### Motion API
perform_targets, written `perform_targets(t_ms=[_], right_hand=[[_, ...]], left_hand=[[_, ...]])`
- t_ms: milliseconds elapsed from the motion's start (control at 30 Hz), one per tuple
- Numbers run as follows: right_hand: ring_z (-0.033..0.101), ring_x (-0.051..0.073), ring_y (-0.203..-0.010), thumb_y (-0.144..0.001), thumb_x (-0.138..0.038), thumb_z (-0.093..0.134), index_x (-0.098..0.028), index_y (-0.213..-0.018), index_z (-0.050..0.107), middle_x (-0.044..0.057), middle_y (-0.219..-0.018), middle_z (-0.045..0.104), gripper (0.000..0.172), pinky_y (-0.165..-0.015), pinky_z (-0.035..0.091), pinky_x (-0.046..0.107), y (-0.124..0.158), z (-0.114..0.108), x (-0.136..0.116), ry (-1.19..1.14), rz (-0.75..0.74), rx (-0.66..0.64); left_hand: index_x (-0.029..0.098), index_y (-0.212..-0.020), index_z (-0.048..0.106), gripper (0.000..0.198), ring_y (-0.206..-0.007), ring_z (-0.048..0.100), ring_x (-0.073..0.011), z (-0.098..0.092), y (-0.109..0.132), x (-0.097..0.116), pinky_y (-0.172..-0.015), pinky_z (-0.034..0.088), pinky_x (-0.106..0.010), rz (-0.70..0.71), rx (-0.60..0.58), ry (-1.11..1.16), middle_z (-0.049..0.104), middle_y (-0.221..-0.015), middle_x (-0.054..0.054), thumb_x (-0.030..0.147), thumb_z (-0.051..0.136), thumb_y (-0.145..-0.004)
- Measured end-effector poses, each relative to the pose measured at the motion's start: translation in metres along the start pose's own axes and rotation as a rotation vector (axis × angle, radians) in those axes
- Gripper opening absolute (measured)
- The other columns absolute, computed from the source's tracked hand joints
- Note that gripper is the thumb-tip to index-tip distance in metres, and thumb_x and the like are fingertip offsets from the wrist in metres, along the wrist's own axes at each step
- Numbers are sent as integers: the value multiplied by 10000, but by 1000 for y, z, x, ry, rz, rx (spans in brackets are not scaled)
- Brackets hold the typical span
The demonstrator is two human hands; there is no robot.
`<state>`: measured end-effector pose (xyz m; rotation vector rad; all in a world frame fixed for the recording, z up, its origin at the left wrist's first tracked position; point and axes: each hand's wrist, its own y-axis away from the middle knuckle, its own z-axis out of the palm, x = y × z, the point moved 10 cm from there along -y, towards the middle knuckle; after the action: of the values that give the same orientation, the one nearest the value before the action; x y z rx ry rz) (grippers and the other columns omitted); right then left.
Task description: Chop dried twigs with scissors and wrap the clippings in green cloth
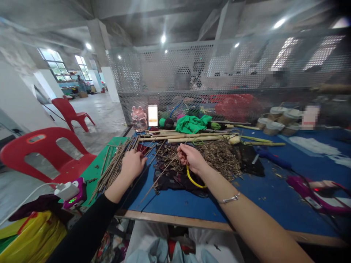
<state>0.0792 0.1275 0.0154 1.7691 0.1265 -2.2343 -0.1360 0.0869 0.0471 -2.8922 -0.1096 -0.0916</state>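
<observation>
A thin brown stick [161, 174] slants down toward the table's front edge, its upper part pinched in my right hand [191, 157]. A yellow curved handle [195, 181] hangs below that palm, held in the same hand; the rest of that tool is hidden. My left hand [133, 164] rests with bent fingers over the right side of a loose pile of thin sticks [111, 175]. Its fingertips are close together beside a few dark sticks, and I cannot make out what they hold. Under and behind my right hand, a heap of short chopped brown pieces [223, 157] lies on a dark cloth [175, 183].
Thicker pale stalks [197, 138] and a green cloth [192, 124] lie behind the heap. A blue-handled tool [274, 157] with a cord and a purple power strip [309, 195] are at the right. Paper-wrapped tubs [274, 128] stand before a perforated metal screen [236, 80]. A red chair [68, 160] is at the left.
</observation>
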Motion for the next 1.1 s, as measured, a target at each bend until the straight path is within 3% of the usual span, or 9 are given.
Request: perform_targets(t_ms=[167,367,567,667,767,867,933,1000,1100], right_hand=[[378,35,-345,-774,-431,519,-178,-705,485,-62,-472,451,264,-322,242,137,1,-8,-1,-5,-13,16],[370,37,-339,-754,-443,542,-179,-696,477,-63,-461,438,277,-318,238,141,6,-13,-5,0,-21,34],[375,38,-342,-764,-446,527,-180,-696,473,-61,-470,448,280,-318,240,142,9,-13,-13,15,-42,37],[370,34,-335,-777,-441,506,-180,-698,475,-65,-469,452,275,-317,238,136,8,-10,-13,36,-53,29],[367,34,-333,-776,-443,506,-177,-697,486,-64,-466,460,279,-309,234,135,4,-2,-12,60,-81,12],[387,40,-342,-764,-462,515,-176,-701,497,-58,-476,479,294,-304,243,138,2,9,-14,82,-119,4],[400,43,-349,-753,-478,524,-177,-707,498,-56,-482,488,306,-306,252,139,2,12,-20,98,-150,23],[401,46,-349,-742,-495,530,-178,-714,497,-56,-478,488,321,-308,257,141,3,12,-29,92,-179,38],[399,49,-352,-725,-527,539,-180,-729,506,-56,-478,492,349,-314,262,147,3,12,-44,50,-238,26]], left_hand=[[150,-823,646,336,-846,615,-263,26,27,16,-720,455,-354,3,-224,-53,652,-843,-136,403,425,-802],[128,-883,615,293,-847,628,-257,30,28,9,-706,464,-335,-18,-258,-65,655,-875,-158,322,409,-807],[139,-851,640,329,-824,630,-232,11,24,-18,-737,453,-313,-116,-187,-43,659,-832,-143,318,365,-825],[130,-913,640,341,-846,618,-241,-9,22,-25,-739,448,-315,-178,-92,-28,645,-910,-156,335,384,-819],[165,-984,640,357,-865,604,-209,-29,23,11,-759,430,-281,-40,15,151,643,-983,-120,342,369,-834],[167,-869,684,337,-751,598,-162,-26,27,68,-693,415,-231,202,-78,417,678,-822,-74,328,392,-820],[137,-737,692,339,-624,561,-139,-23,27,92,-603,396,-223,269,-132,534,654,-661,-57,318,412,-799],[114,-676,683,339,-512,498,-109,-17,23,101,-516,364,-214,242,-207,683,605,-556,-32,328,438,-773],[107,-766,684,294,-403,414,-68,-3,16,101,-407,315,-190,90,-353,987,567,-524,4,312,476,-729]])
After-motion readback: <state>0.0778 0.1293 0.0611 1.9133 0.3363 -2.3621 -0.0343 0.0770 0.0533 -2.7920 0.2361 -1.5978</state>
